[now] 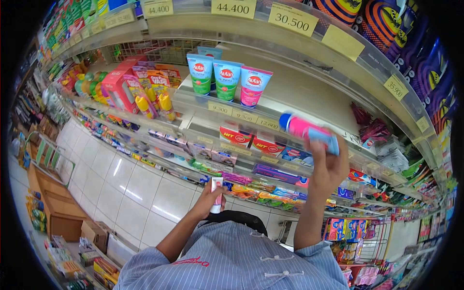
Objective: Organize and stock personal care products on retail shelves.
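My right hand (328, 163) is raised before the shelf, its fingers closed on the end of a pink and light-blue tube with a dark blue cap (308, 131), which is tilted and blurred. Lower down, my left hand (209, 201) grips a small white and pink tube (216, 194), held upright near my body. On the shelf stand a pink and blue Autan tube (256, 87), a green and blue Autan tube (226, 81) beside it, and another green and blue Autan tube (200, 74) to the left, with one more behind.
A shelf edge with price tags (244, 116) runs below the tubes, with HIT boxes (266, 145) on the tier beneath. A higher shelf rim (232, 27) overhangs them. A pink box (117, 90) and yellow-capped packs stand left. Cardboard boxes (95, 233) lie lower left.
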Motion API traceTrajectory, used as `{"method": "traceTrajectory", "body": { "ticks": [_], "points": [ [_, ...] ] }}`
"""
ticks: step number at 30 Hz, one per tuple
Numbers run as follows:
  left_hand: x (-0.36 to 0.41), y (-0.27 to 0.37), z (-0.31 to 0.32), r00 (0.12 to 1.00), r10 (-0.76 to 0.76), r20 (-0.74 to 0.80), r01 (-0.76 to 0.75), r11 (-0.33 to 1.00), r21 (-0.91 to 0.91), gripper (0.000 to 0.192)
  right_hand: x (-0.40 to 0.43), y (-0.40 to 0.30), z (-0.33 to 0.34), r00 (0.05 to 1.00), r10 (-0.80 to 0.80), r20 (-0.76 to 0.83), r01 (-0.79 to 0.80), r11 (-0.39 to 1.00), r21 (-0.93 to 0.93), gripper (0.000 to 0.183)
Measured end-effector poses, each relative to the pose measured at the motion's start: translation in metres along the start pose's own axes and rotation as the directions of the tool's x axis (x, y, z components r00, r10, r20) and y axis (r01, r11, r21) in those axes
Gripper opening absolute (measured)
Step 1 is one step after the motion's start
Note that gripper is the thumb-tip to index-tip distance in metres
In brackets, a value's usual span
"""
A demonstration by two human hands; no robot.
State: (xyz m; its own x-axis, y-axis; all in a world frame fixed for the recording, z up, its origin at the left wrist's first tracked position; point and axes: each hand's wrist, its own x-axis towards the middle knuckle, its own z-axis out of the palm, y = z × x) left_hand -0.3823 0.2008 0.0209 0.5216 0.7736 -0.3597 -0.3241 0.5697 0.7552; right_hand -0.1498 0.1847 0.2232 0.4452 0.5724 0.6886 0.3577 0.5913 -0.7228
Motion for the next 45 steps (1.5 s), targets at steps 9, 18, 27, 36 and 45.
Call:
{"method": "traceTrajectory", "body": {
  "ticks": [9, 18, 27, 36, 45],
  "points": [
    [0.008, -0.013, 0.006, 0.993, -0.061, 0.100, 0.052, 0.995, 0.091, 0.035, 0.099, 0.024, 0.043, 0.927, 0.218, 0.305, -0.181, 0.973, -0.145, 0.032],
    [0.015, -0.006, -0.018, 0.993, -0.023, 0.112, 0.003, 0.984, 0.175, 0.043, 0.132, 0.033, 0.068, 0.731, 0.425, 0.534, -0.235, 0.891, -0.388, 0.038],
    [0.013, -0.020, -0.026, 0.993, -0.046, 0.104, 0.029, 0.987, 0.157, 0.039, 0.129, 0.025, 0.076, 0.704, 0.432, 0.564, -0.375, 0.900, -0.221, 0.037],
    [0.006, -0.022, -0.035, 0.994, -0.052, 0.100, 0.029, 0.976, 0.215, 0.040, 0.134, 0.023, 0.071, 0.686, 0.430, 0.586, -0.274, 0.900, -0.340, 0.045],
    [0.008, -0.031, -0.043, 0.991, -0.100, 0.093, 0.079, 0.975, 0.207, 0.050, 0.131, -0.001, 0.094, 0.824, 0.340, 0.453, 0.005, 0.795, -0.606, 0.045]
  ]
}}
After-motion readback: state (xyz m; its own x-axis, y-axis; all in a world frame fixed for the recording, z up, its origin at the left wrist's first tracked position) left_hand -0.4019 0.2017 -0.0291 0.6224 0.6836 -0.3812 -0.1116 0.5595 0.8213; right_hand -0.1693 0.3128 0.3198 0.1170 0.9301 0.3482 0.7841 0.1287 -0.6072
